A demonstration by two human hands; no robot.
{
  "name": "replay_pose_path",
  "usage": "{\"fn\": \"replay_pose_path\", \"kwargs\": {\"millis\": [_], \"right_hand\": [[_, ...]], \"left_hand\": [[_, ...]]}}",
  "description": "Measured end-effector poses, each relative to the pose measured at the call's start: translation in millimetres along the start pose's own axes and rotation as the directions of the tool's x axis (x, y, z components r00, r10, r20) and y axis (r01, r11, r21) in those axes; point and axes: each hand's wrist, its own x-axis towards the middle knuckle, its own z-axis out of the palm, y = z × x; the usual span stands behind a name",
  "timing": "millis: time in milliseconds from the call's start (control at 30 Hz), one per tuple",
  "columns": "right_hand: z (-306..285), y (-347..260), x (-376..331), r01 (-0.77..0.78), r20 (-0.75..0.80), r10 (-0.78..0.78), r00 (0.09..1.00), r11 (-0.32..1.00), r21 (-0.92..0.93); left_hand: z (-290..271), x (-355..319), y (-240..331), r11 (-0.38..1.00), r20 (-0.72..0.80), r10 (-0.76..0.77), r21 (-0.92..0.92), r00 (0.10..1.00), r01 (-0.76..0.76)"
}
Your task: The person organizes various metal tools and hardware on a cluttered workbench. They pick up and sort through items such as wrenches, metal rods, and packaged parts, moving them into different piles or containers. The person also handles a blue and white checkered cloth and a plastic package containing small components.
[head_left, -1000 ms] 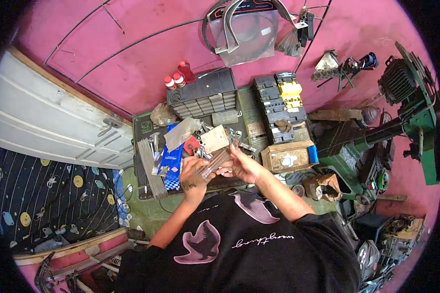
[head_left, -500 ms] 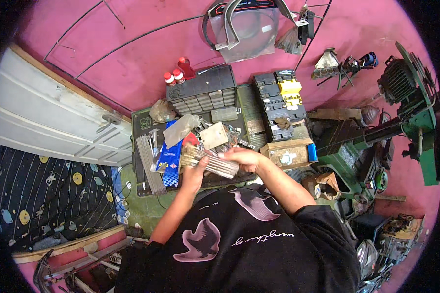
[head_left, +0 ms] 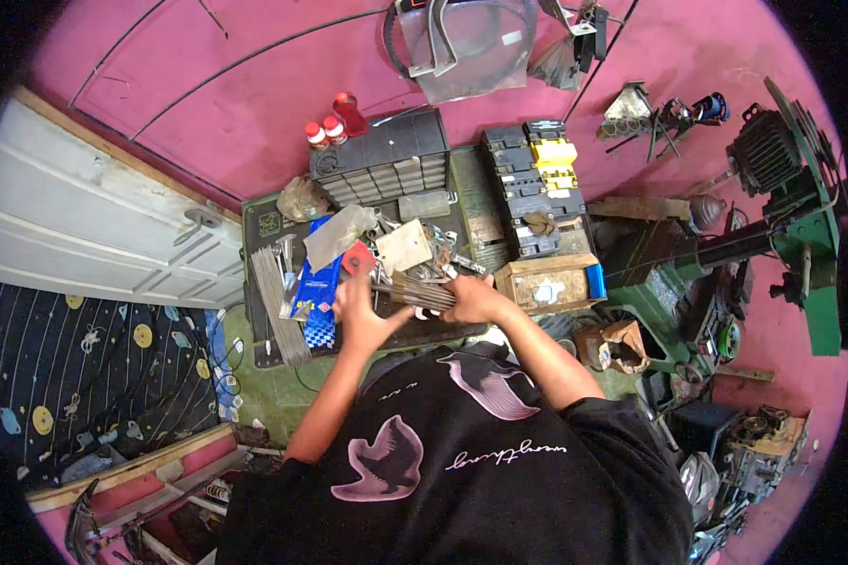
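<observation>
My right hand (head_left: 478, 299) is closed round one end of a bundle of thin welding rods (head_left: 426, 293), held low over the near part of the bench. By the other end of the bundle, my left hand (head_left: 363, 311) has its fingers spread and holds nothing; its fingertips are slightly blurred. More long grey rods (head_left: 275, 306) lie side by side at the bench's left. Between them and my left hand is a blue printed packet (head_left: 322, 282). A red piece (head_left: 357, 256), a grey sheet (head_left: 337, 235) and a beige card (head_left: 403, 248) lie just beyond my hands.
Behind the clutter stands a dark drawer cabinet (head_left: 386, 174) with red bottles (head_left: 334, 129) on top. To the right are several batteries (head_left: 528, 193) and a shallow cardboard box (head_left: 542, 285). A green machine (head_left: 810, 245) stands at far right, a white door (head_left: 113, 207) at left.
My left hand has let go of the rods and opened, shifting a little left. My right hand now grips the bundle's right end. The view has tilted slightly.
</observation>
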Motion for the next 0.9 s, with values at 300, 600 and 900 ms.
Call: {"fn": "replay_pose_path", "kwargs": {"millis": [300,600,900], "right_hand": [[3,3,-4,0.005,0.019,-0.008,1.000,0.988,0.156],[45,14,-14,0.132,-0.287,-0.257,0.923,0.912,-0.389],[43,11,-19,0.145,-0.415,-0.321,0.851,0.904,-0.402]], "left_hand": [[77,-4,-5,0.941,0.310,0.319,0.011,0.896,-0.339],[164,-41,-24,0.979,0.526,0.086,-0.201,0.846,0.025],[173,-53,-28,0.981,0.369,0.084,-0.193,0.926,-0.012]]}}
